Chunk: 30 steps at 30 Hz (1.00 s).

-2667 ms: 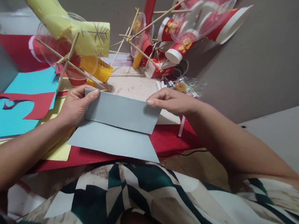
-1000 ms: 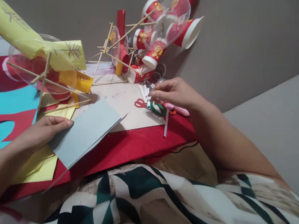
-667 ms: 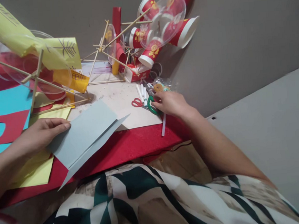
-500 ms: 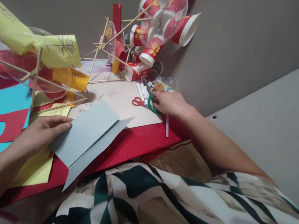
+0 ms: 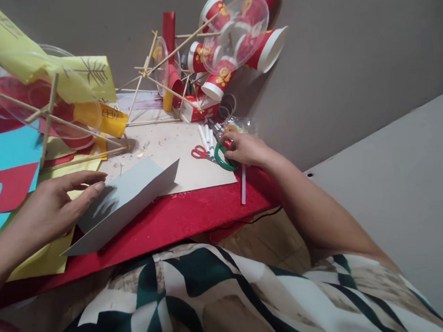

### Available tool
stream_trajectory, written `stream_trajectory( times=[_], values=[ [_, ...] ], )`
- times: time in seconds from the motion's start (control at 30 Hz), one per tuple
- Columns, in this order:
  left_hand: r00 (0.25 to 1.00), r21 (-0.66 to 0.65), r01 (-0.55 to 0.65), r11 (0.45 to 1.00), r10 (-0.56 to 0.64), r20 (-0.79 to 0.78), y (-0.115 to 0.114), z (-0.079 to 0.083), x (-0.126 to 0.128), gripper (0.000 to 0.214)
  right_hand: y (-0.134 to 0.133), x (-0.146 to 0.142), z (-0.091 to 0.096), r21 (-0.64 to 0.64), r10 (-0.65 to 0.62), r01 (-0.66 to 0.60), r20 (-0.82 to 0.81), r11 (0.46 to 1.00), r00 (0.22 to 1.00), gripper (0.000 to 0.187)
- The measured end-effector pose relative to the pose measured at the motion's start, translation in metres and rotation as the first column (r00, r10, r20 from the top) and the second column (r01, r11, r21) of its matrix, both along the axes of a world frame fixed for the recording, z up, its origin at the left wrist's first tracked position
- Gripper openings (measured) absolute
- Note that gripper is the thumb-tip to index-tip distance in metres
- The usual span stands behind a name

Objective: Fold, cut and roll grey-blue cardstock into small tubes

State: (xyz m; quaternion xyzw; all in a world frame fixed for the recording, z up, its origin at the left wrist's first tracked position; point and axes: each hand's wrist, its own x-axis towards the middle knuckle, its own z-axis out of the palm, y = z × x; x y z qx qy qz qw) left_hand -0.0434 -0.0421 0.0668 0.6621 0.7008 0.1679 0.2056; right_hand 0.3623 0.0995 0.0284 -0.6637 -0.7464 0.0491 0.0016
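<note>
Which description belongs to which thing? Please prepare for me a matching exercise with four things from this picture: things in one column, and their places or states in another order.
Things
1. grey-blue paper
2. right hand
3. bright blue sheet
4. red box

Places or states
A. farther back than the white pens
B. partly beneath the red cut-out paper
C. lifted along the side nearest the person
D. at the green handle

Right pairs: 1-C, 2-D, 3-B, 4-A
</note>
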Motion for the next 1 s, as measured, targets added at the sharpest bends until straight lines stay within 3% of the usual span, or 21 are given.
stream_trajectory(
  times=[0.2,0.37,0.43,0.5,0.57,0.67,0.87,1.0],
  values=[
    [0.994,0.225,0.079,0.971,-0.094,0.058,-0.002,0.008,0.013,0.032,0.006,-0.004,0.003,0.064,0.006,-0.003,-0.044,0.998,0.999,0.041],
    [0.992,0.29,0.057,0.955,-0.088,0.094,-0.01,0.02,0.025,0.03,0.009,-0.001,0.008,0.102,0.031,-0.016,-0.148,0.995,0.988,0.048],
    [0.994,0.309,0.072,0.948,-0.095,0.058,-0.013,0.022,0.025,0.029,0.009,0.005,0.009,0.116,0.058,-0.026,-0.284,0.993,0.957,0.048],
    [0.996,0.32,0.079,0.944,-0.089,0.017,-0.015,0.022,0.022,0.03,0.009,0.013,0.01,0.127,0.113,-0.056,-0.498,0.99,0.86,0.044],
    [0.996,0.319,0.086,0.944,-0.088,-0.005,-0.016,0.021,0.021,0.031,0.01,0.019,0.014,0.16,0.185,-0.103,-0.68,0.982,0.71,0.04],
    [0.993,0.336,0.113,0.935,-0.119,-0.003,-0.016,0.021,0.025,0.033,0.01,0.022,0.02,0.237,0.275,-0.14,-0.786,0.961,0.554,0.038],
    [0.984,0.319,0.133,0.938,-0.163,0.068,-0.012,0.03,0.045,0.036,0.007,0.019,0.027,0.251,0.277,-0.119,-0.897,0.961,0.345,0.048],
    [0.975,0.314,0.147,0.938,-0.19,0.113,-0.009,0.03,0.048,0.036,-0.003,0.022,0.031,0.231,0.254,-0.11,-0.918,0.967,0.305,0.057]
  ],
)
